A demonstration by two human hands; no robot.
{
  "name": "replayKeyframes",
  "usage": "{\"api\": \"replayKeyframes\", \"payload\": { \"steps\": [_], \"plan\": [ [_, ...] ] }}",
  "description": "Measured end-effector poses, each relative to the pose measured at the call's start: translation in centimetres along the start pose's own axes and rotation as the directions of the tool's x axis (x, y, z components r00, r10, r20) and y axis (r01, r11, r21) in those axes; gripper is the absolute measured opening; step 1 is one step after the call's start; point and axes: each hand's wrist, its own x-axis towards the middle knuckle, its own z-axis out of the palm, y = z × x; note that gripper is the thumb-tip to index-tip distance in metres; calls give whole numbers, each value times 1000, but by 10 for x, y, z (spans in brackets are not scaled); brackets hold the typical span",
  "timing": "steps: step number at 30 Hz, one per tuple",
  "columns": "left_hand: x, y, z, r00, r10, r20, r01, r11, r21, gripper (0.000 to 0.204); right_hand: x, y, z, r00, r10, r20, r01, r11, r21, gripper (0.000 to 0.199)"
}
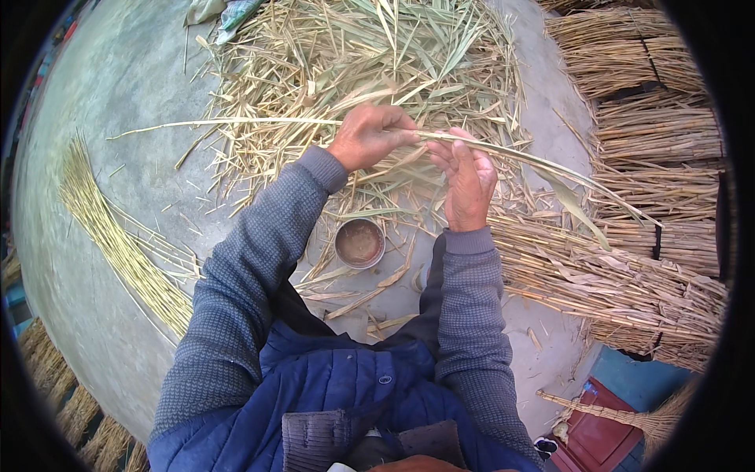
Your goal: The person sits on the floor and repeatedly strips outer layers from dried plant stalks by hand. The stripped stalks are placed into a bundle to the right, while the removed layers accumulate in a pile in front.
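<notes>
A long, thin dry reed stalk [259, 121] runs across in front of me, level above a heap of leaf scraps. My left hand [373, 135] is closed on its middle in a pinch. Just right of it, the fingers of my right hand [465, 177] are curled round the same stalk, palm partly turned up. On the right-hand part of the stalk, leaf sheaths still cling, and one loose leaf [570, 200] droops from it. Bare stalk sticks out to the left of my left hand.
The scrap heap [354, 67] spreads beyond my hands. A small round bowl [338, 242] stands on the concrete floor [102, 102] between my legs. Peeled stalks [118, 224] lie at left. Leafy stalks [613, 287] and tied bundles [645, 134] fill the right; a broom [621, 415] lies lower right.
</notes>
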Motion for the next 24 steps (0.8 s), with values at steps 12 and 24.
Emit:
{"api": "replayKeyframes", "payload": {
  "steps": [12,24],
  "plan": [
    [14,-14,-42,926,-256,-279,76,847,-526,16,9,12,-14,978,43,-203,-29,997,70,21],
    [0,-56,-100,919,164,-358,170,656,736,26,9,12,-26,988,-48,-149,39,997,-64,25]
  ]
}}
